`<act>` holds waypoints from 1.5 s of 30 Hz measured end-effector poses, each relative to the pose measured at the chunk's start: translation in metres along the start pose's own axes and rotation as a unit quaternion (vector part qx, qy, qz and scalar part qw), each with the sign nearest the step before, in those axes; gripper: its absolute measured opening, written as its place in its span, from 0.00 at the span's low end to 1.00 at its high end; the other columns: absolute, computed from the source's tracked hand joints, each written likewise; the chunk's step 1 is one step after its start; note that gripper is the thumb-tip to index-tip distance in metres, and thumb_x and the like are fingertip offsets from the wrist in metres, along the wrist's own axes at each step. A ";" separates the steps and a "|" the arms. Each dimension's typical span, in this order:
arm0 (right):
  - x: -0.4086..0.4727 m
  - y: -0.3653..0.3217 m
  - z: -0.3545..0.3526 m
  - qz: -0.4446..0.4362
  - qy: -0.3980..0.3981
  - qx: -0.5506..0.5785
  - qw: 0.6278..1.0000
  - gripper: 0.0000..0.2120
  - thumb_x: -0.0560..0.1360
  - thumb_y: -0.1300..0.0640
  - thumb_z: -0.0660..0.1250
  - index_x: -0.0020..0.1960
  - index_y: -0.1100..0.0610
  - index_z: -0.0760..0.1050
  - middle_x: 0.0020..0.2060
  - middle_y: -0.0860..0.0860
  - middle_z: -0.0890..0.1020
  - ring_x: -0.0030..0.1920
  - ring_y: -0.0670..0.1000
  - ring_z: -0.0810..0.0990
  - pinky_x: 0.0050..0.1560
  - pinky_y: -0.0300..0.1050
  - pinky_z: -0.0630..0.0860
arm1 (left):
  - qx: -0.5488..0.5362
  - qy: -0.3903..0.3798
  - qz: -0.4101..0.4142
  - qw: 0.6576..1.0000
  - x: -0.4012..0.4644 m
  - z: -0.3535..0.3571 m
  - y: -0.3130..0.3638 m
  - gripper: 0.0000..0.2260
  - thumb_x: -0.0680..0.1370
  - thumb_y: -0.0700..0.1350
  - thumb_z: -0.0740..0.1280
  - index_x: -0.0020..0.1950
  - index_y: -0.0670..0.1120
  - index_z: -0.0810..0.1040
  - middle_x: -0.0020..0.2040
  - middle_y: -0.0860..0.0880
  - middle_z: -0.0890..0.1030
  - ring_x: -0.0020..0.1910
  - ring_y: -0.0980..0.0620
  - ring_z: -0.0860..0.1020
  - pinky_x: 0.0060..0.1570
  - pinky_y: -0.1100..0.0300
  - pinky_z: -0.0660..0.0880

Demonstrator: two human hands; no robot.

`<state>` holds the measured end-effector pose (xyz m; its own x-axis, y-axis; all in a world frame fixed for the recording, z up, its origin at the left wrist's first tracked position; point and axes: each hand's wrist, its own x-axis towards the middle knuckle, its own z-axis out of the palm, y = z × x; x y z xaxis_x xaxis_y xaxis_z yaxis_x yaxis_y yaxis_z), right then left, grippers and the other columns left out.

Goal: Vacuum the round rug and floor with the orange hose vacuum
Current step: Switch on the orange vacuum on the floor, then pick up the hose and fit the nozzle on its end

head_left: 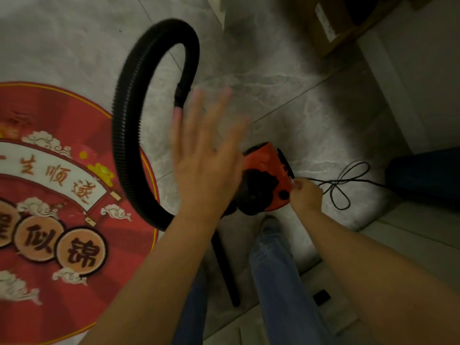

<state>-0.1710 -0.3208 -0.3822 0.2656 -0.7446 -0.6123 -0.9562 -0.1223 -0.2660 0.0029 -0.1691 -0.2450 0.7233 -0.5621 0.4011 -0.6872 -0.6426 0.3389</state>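
The orange and black vacuum body (267, 178) sits on the grey tile floor (286, 90), just right of the round red rug (62, 195). Its black ribbed hose (129, 120) loops up and over from the rug's edge, and a straight black tube (225, 267) lies on the floor by my legs. My left hand (204, 155) hovers above the vacuum with fingers spread and straight, blurred, holding nothing. My right hand (305, 192) has its fingers curled at the vacuum's rear edge, where the black power cord (343, 185) comes out; what exactly it pinches is unclear.
A cardboard box (331, 23) stands at the top right against a pale wall or door frame (403, 78). A dark blue object (425, 175) sits at the right edge. My jeans-clad legs (271, 270) are at the bottom centre, and a small black square (321, 297) lies on the floor.
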 end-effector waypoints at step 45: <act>-0.310 -0.287 -0.118 -0.108 -0.383 0.356 0.846 0.16 0.79 0.61 0.66 0.65 0.51 0.72 0.33 0.53 0.77 0.32 0.53 0.75 0.38 0.53 0.75 | -0.683 -0.062 -0.638 0.350 0.064 -0.239 -0.100 0.25 0.82 0.52 0.59 0.76 0.43 0.63 0.69 0.43 0.75 0.63 0.46 0.77 0.62 0.51 0.74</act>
<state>0.0062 -0.1323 -0.0285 0.6875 -0.0788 -0.7219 -0.6310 0.4273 -0.6475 0.1020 -0.0168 -0.0500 0.4396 -0.3443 -0.8296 0.8711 0.3887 0.3002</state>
